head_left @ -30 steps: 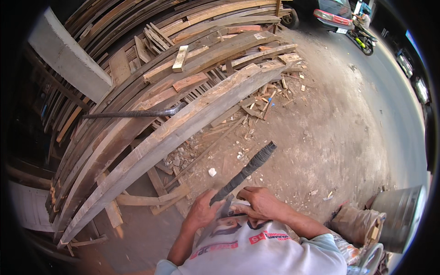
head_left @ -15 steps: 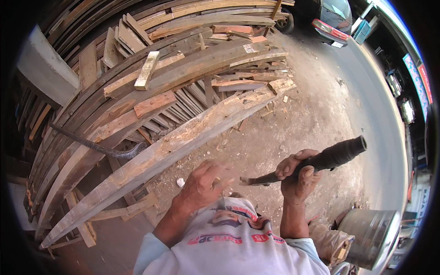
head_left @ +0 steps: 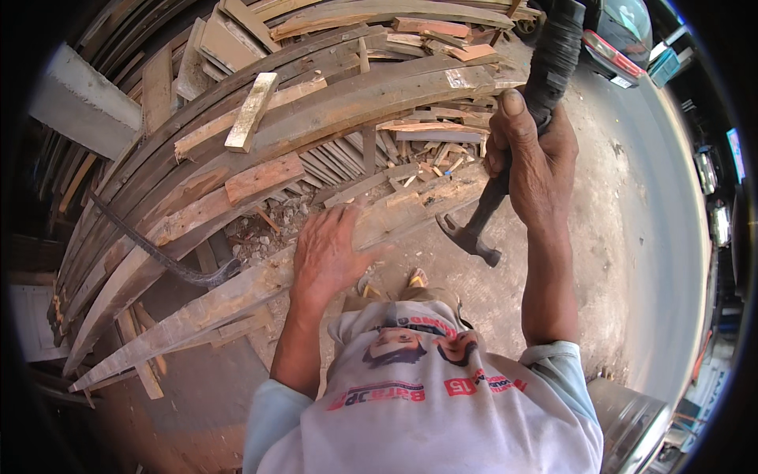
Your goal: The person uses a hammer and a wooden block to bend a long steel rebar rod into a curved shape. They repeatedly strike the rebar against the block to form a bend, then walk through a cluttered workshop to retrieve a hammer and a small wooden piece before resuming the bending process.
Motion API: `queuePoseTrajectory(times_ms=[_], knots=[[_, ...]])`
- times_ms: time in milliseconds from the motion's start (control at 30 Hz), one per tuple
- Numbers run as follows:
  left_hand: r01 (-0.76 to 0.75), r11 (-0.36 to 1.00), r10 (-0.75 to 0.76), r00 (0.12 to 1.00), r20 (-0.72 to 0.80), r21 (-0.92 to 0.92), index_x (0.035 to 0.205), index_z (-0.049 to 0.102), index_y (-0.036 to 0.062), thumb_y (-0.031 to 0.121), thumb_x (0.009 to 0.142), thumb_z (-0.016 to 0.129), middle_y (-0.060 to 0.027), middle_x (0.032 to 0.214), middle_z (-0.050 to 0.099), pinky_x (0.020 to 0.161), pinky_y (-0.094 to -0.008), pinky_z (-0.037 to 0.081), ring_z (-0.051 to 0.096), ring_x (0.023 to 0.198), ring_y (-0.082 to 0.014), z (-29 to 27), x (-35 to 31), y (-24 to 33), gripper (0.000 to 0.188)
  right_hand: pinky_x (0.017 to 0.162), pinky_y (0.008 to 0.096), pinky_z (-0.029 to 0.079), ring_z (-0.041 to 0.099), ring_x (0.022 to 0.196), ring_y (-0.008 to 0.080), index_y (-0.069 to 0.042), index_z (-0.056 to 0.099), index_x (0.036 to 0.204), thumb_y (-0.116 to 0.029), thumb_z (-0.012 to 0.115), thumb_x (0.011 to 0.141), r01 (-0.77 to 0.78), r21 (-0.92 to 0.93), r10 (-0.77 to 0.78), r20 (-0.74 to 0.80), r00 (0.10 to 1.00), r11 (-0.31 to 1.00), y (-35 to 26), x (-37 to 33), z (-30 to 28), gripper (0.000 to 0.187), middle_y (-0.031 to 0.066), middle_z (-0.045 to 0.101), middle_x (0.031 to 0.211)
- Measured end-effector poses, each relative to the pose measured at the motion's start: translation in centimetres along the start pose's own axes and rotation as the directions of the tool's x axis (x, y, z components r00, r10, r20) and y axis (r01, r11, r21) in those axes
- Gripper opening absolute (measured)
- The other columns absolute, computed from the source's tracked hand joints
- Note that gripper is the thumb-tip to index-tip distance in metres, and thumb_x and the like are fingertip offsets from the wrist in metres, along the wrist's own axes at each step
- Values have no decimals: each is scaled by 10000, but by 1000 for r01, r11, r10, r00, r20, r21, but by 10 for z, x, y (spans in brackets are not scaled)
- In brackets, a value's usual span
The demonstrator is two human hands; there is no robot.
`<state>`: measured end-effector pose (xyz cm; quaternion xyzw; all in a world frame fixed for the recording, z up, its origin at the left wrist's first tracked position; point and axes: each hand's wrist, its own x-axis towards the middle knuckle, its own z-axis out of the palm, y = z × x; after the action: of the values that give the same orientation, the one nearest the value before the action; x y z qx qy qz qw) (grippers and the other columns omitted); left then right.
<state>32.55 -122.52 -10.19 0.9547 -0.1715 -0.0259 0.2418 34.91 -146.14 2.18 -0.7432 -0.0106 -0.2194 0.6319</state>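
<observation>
A dark car (head_left: 624,39) with red tail lights stands at the far end of the dirt ground (head_left: 608,261), by the edge of the grey road (head_left: 679,229). A silvery metal drum (head_left: 628,419) sits at the ground's near end. A pale vehicle (head_left: 720,223) and a small blue sign (head_left: 735,150) show beyond the road's opposite edge. Several flat boards (head_left: 229,49) lean together near a concrete pillar (head_left: 87,103).

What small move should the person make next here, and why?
Probably turn the dark claw hammer with a black-wrapped handle around, using both hands: in the right hand, its head points bodyward and its wrapped end away. The left hand, spread above or on the long brown wooden beam, appears empty.
</observation>
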Motion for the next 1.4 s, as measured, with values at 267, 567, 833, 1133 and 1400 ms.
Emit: queuePoseTrajectory(times_ms=[267, 567, 833, 1133, 1400], knots=[[46, 999, -47, 998, -47, -13, 1311, 617, 98, 467, 646, 873, -174, 1220, 663, 1025, -466, 442, 609, 1150, -359, -2, 5, 8, 802, 613, 448, 480, 596, 641, 255, 36, 531, 970, -522, 586, 981, 62, -375, 70, 330, 941, 925, 38, 58, 32, 561, 138, 554, 645], [46, 999, -47, 997, -59, -28, 1297, 633, 109, 413, 615, 898, -156, 1202, 680, 976, -459, 478, 639, 1115, -345, 1, 6, 5, 792, 728, 539, 476, 627, 817, 497, 95, 534, 1004, -413, 527, 1012, 193, -419, 83, 557, 827, 887, 35, 66, 46, 509, 336, 619, 799], [13, 1000, -14, 999, -47, -23, 1285, 633, 90, 435, 614, 899, -164, 1182, 682, 966, -455, 482, 642, 1098, -354, -1, 10, 6, 800, 698, 551, 484, 631, 753, 504, 104, 543, 962, -353, 586, 988, 248, -435, -25, 457, 889, 865, 51, 71, 75, 460, 327, 616, 737], [-4, 997, 2, 1000, -30, -82, 1273, 641, 87, 440, 597, 906, -154, 1119, 695, 933, -448, 496, 652, 1051, -340, 0, 10, -2, 807, 611, 414, 449, 533, 624, 262, 38, 577, 917, -406, 645, 959, 82, -324, -27, 171, 985, 943, 58, 61, 47, 451, 168, 549, 671], [-59, 989, 53, 997, -49, -135, 1285, 642, 100, 416, 567, 919, -151, 1106, 697, 878, -435, 510, 662, 1009, -320, -2, 8, -8, 832, 493, 250, 415, 513, 546, 68, -2, 599, 936, -431, 670, 963, -13, -92, 18, 57, 998, 996, 49, 46, 34, 436, 10, 574, 643]])
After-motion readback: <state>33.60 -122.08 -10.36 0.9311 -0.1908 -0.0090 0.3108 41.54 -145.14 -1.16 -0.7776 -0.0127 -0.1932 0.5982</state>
